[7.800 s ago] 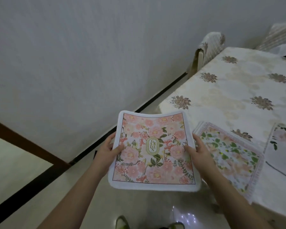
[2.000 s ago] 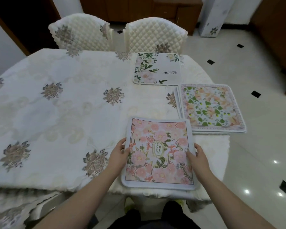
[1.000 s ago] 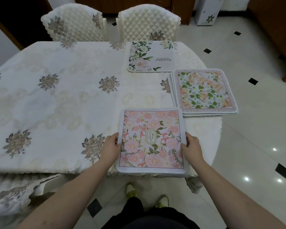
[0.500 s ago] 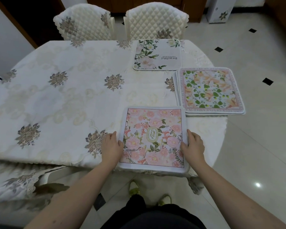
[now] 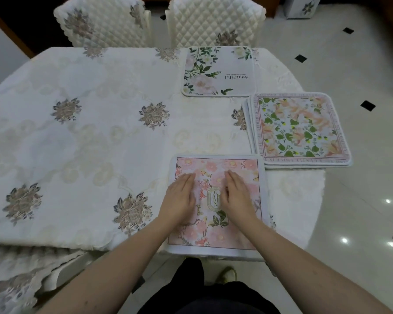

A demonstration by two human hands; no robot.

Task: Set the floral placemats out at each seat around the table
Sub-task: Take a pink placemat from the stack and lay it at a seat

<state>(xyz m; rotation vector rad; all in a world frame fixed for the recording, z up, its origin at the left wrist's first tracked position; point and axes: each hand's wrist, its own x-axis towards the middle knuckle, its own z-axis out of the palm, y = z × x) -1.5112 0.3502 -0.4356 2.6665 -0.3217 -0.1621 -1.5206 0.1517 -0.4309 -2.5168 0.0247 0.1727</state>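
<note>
A pink floral placemat [image 5: 216,232] lies flat at the near edge of the table [image 5: 89,141], its front border hanging slightly over. My left hand [image 5: 179,198] and my right hand [image 5: 237,197] press flat on it with straight fingers, either side of its oval emblem. To the right, a stack of placemats [image 5: 297,129] with green leaves and orange flowers on top lies at the table's right end. A white placemat [image 5: 218,72] with green leaves and the word "Beautiful" lies at the far side, in front of a chair.
Two quilted cream chairs [image 5: 213,21] stand at the far side of the table. A chair with a floral cover [image 5: 21,277] is tucked in at the near left. The table wears a cream cloth with embroidered flowers. Glossy tiled floor [image 5: 361,211] lies to the right.
My hands have let go of the pink placemat's side edges and moved inward onto its top, now pressing flat. The placemat lies on the table where it was set down.
</note>
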